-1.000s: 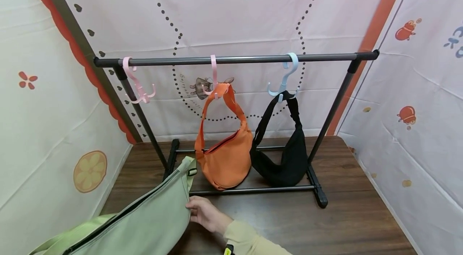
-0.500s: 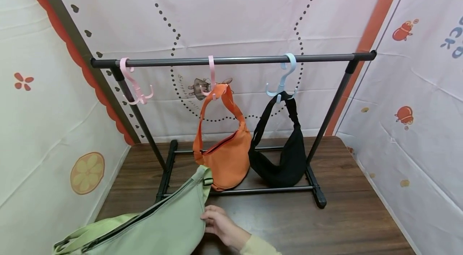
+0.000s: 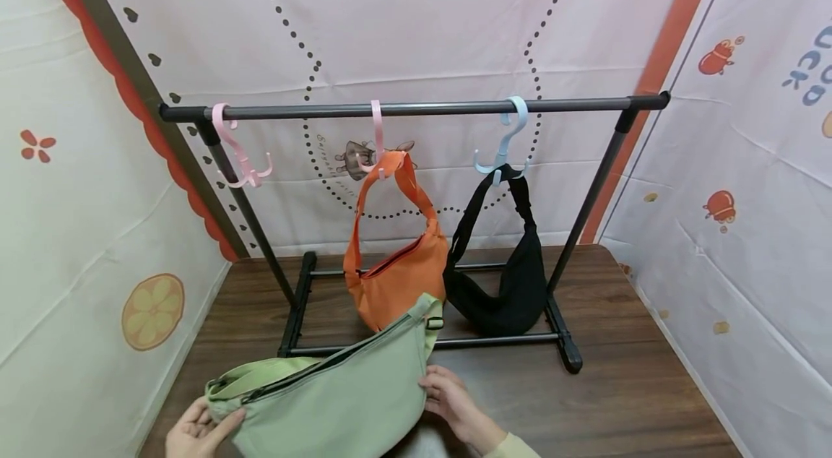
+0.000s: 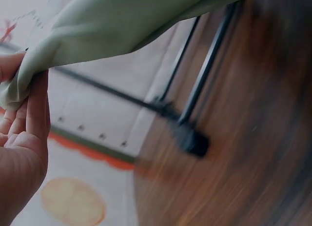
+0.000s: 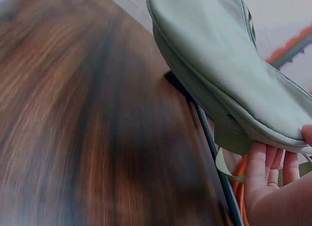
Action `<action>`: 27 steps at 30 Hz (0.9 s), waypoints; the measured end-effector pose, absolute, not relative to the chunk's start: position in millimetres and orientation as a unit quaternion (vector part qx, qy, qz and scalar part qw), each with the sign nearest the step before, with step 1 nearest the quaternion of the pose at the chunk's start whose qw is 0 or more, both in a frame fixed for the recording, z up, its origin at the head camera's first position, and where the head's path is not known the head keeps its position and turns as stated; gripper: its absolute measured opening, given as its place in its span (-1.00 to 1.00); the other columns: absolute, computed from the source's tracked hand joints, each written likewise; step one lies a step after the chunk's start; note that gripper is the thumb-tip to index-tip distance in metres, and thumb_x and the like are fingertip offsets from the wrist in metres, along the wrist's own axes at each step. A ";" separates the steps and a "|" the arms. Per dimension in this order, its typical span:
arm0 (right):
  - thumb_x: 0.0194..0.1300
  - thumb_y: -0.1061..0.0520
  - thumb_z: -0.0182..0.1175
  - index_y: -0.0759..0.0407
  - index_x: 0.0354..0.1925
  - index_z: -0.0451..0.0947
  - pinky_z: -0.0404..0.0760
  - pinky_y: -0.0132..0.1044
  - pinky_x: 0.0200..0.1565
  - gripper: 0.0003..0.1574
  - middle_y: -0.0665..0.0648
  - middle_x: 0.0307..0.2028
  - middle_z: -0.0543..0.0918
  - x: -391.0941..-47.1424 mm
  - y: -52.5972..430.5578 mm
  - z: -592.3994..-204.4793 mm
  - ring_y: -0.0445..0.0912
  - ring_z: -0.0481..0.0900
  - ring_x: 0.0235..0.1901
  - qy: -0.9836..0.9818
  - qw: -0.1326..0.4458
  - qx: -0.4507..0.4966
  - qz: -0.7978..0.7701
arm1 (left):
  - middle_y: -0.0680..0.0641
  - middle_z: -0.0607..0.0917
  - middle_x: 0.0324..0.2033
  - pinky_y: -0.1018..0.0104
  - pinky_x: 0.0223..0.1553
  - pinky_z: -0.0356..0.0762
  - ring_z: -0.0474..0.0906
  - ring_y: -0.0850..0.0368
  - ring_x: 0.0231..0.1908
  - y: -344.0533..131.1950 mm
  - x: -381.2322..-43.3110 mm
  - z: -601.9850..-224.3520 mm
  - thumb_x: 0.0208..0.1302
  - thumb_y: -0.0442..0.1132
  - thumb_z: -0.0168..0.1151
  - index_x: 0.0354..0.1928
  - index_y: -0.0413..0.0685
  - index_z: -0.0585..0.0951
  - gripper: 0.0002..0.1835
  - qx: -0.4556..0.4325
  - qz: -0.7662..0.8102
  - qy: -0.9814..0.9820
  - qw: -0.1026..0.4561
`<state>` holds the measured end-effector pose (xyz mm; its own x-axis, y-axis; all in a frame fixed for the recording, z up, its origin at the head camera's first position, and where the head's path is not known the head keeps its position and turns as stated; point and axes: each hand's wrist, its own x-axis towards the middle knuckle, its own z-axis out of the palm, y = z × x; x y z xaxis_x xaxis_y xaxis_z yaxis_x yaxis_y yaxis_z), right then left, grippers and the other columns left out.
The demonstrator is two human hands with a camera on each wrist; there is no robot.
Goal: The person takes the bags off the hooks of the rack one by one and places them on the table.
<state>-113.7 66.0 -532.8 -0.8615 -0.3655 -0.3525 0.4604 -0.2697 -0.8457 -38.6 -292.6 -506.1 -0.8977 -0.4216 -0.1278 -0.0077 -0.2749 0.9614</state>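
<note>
"What's different from a second ago?"

"The green bag (image 3: 338, 404) has shifted to the right. Its upper corner, then left of the orange bag (image 3: 399, 277), now covers part of that bag's lower edge."

"And the hands?"

"The right hand (image 3: 456, 406) has travelled rightward with the green bag. The left hand (image 3: 200, 435), out of the head view before, has appeared at lower left, pinching the other end."

"Anything else?"

"The green bag's left end, earlier cut off by the bottom edge, now shows, zip end (image 3: 250, 396) included."
</note>
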 end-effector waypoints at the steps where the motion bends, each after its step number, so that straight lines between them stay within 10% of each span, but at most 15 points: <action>1: 0.09 0.20 0.05 0.04 -0.40 0.42 0.51 -0.40 -0.30 -0.94 -0.12 -0.53 0.53 -113.7 72.0 -533.0 -0.27 0.50 -0.45 0.547 0.257 0.048 -0.795 | 0.22 0.69 -0.45 0.50 -0.43 0.56 0.61 0.35 -0.42 -291.1 -43.6 -514.9 -0.10 -0.59 0.29 -0.33 0.17 0.62 -0.57 0.191 -0.762 -0.606 0.123; 12: 0.10 0.22 0.07 0.06 -0.40 0.43 0.55 -0.35 -0.31 -0.94 -0.10 -0.52 0.54 -108.9 124.6 -536.9 -0.26 0.54 -0.45 0.578 0.228 0.121 -0.774 | -0.04 0.69 -0.26 0.36 -0.37 0.61 0.64 0.19 -0.29 -281.4 -107.8 -651.9 -0.17 -0.31 0.47 0.00 -0.20 0.49 -0.41 0.189 -0.705 -0.675 0.108; 27: 0.09 0.22 0.10 0.11 -0.37 0.46 0.55 -0.36 -0.37 -0.94 -0.09 -0.55 0.57 -100.2 156.6 -553.6 -0.26 0.54 -0.50 0.602 0.156 0.194 -0.759 | 0.10 0.69 -0.38 0.43 -0.33 0.57 0.61 0.29 -0.35 -192.8 -106.4 -537.5 -0.03 -0.38 0.36 -0.09 -0.29 0.50 -0.60 0.160 -0.689 -0.707 -0.016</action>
